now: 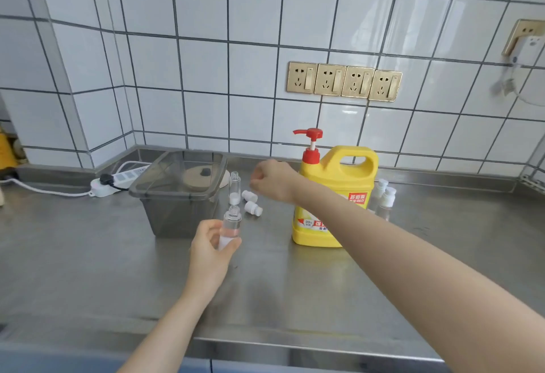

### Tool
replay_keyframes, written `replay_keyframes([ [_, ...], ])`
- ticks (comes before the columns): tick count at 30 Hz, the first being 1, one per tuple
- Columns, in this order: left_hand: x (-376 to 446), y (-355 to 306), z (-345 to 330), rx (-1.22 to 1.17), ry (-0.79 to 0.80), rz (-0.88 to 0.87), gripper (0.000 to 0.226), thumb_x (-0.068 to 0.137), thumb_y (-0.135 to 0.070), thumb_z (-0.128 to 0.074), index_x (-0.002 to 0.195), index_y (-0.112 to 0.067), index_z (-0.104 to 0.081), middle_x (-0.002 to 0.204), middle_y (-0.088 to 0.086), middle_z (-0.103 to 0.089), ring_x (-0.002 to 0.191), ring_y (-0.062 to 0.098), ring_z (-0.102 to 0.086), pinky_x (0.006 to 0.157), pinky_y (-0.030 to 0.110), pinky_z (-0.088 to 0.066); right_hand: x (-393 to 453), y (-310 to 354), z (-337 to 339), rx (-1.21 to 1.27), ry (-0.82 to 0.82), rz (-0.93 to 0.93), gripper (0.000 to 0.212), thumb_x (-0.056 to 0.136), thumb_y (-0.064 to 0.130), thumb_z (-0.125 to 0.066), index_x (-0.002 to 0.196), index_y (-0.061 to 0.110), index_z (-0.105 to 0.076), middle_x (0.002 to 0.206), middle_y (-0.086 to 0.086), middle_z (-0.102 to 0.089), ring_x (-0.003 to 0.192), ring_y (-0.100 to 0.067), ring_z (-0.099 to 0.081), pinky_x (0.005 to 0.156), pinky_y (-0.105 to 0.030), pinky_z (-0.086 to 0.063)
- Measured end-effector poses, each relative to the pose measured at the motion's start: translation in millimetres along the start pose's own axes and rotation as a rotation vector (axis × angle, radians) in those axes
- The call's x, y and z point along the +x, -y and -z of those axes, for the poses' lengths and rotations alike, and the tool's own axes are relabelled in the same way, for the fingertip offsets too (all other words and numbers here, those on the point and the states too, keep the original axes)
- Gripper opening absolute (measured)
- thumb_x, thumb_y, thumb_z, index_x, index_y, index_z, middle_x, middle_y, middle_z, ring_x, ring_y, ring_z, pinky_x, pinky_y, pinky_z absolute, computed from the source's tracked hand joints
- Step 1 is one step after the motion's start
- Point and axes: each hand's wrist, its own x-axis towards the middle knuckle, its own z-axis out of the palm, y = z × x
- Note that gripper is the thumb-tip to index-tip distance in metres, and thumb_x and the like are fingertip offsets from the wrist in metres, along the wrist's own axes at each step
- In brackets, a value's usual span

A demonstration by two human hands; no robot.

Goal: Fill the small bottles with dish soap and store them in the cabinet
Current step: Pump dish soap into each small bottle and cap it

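Left hand (211,244) grips a clear small bottle (230,226) upright above the bench (88,269), fingers and thumb curled round its lower part, neck open and facing up, probably so it can go under the pump. Right hand (272,179) hovers over the bench left of the soap jug (333,195), fingers loosely curled with the tips bunched; blurred, so cannot tell if it pinches anything. It is just above two white caps (252,203) lying on their sides, so likely setting down or fetching a cap.

Jug stands upright on the bench, red pump (309,134) on top with its spout pointing left toward the hands, handy for dispensing. A second uncapped bottle (234,188) stands just beside the grey bin (177,195), near the caps, apparently waiting for a fill. Two more bottles (385,195) with white tops stand behind the jug to its right, still capped by the look of it; contents unclear.

Bin sits to the left, a round tan lid visible through its tinted wall. Power strip (118,179) lies behind it by the wall. Cabinet not in view. Filling looks not yet begun on the held bottle, which appears empty.
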Motion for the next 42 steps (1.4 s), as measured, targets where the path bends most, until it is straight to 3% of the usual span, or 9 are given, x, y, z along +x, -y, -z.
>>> replay_keyframes([
  [4,-5,8,2,0.0,-0.016,-0.031,0.036,0.075,0.002,-0.075,0.097,-0.016,-0.054,0.092,-0.006,-0.067,0.092,0.011,-0.065,0.084,0.028,-0.049,8,-17,-29,-0.022,0.085,-0.087,0.033,0.093,0.018,-0.043,0.114,-0.002,-0.059,0.117,-0.02,-0.063,0.11,-0.035,-0.056,0.085,-0.033,-0.047],
  [10,-7,16,2,0.0,-0.057,-0.059,0.038,0.074,-0.003,-0.077,0.096,-0.024,-0.055,0.096,-0.007,-0.067,0.093,0.007,-0.064,0.081,0.025,-0.049,30,-33,-67,-0.121,0.129,-0.067,0.032,0.097,0.017,-0.037,0.123,0.001,-0.049,0.126,-0.02,-0.056,0.113,-0.037,-0.052,0.088,-0.035,-0.043],
  [13,-6,18,3,-0.008,-0.065,-0.051,0.039,0.074,-0.005,-0.078,0.097,-0.026,-0.055,0.097,-0.008,-0.067,0.094,0.003,-0.063,0.083,0.024,-0.05,50,-43,-91,-0.139,0.1,-0.088,0.035,0.096,0.019,-0.036,0.126,0.005,-0.047,0.124,-0.021,-0.055,0.116,-0.036,-0.048,0.083,-0.034,-0.039],
  [18,-1,21,3,-0.013,-0.089,-0.039,0.039,0.073,-0.008,-0.08,0.098,-0.027,-0.055,0.095,-0.009,-0.067,0.093,0.003,-0.064,0.081,0.024,-0.05,72,-49,-110,-0.243,0.027,-0.164,0.041,0.099,0.03,-0.036,0.129,0.002,-0.044,0.129,-0.019,-0.048,0.119,-0.033,-0.045,0.098,-0.04,-0.036],
  [23,2,25,3,-0.013,-0.096,-0.032,0.039,0.073,-0.009,-0.08,0.099,-0.025,-0.056,0.094,-0.011,-0.068,0.097,0.007,-0.064,0.083,0.028,-0.051,76,-52,-120,-0.358,-0.052,-0.161,0.033,0.096,0.021,-0.046,0.126,0.006,-0.049,0.125,-0.016,-0.051,0.116,-0.033,-0.043,0.1,-0.037,-0.034],
  [29,2,26,4,0.021,-0.099,-0.037,0.039,0.073,-0.011,-0.08,0.097,-0.027,-0.055,0.095,-0.011,-0.067,0.097,0.007,-0.063,0.083,0.027,-0.049,56,-54,-115,-0.115,-0.045,-0.142,0.046,0.093,0.014,-0.049,0.139,0.014,-0.041,0.124,-0.016,-0.059,0.112,-0.036,-0.053,0.086,-0.033,-0.044],
  [34,0,24,4,0.056,-0.071,-0.063,0.035,0.074,-0.011,-0.079,0.095,-0.026,-0.054,0.094,-0.008,-0.068,0.094,0.003,-0.062,0.081,0.016,-0.045,21,-48,-85,0.049,-0.113,0.045,0.031,0.089,0.009,-0.054,0.12,0.006,-0.053,0.122,-0.011,-0.061,0.111,-0.028,-0.056,0.089,-0.028,-0.041],
  [38,-2,25,4,0.084,-0.057,-0.084,0.036,0.073,-0.012,-0.079,0.095,-0.026,-0.055,0.093,-0.007,-0.069,0.093,0.007,-0.064,0.083,0.031,-0.051,-7,-38,-49,0.068,-0.189,0.281,0.028,0.087,0.004,-0.059,0.114,0.009,-0.058,0.111,-0.005,-0.062,0.092,-0.017,-0.053,0.08,-0.023,-0.042],
  [42,-5,21,2,0.11,-0.022,-0.097,0.035,0.073,-0.011,-0.079,0.095,-0.026,-0.056,0.095,-0.012,-0.068,0.091,0.003,-0.063,0.083,0.034,-0.052,-20,-38,-33,-0.068,-0.157,0.433,0.026,0.086,0.002,-0.062,0.111,0.01,-0.061,0.102,-0.003,-0.057,0.083,-0.011,-0.046,0.075,-0.017,-0.035],
])
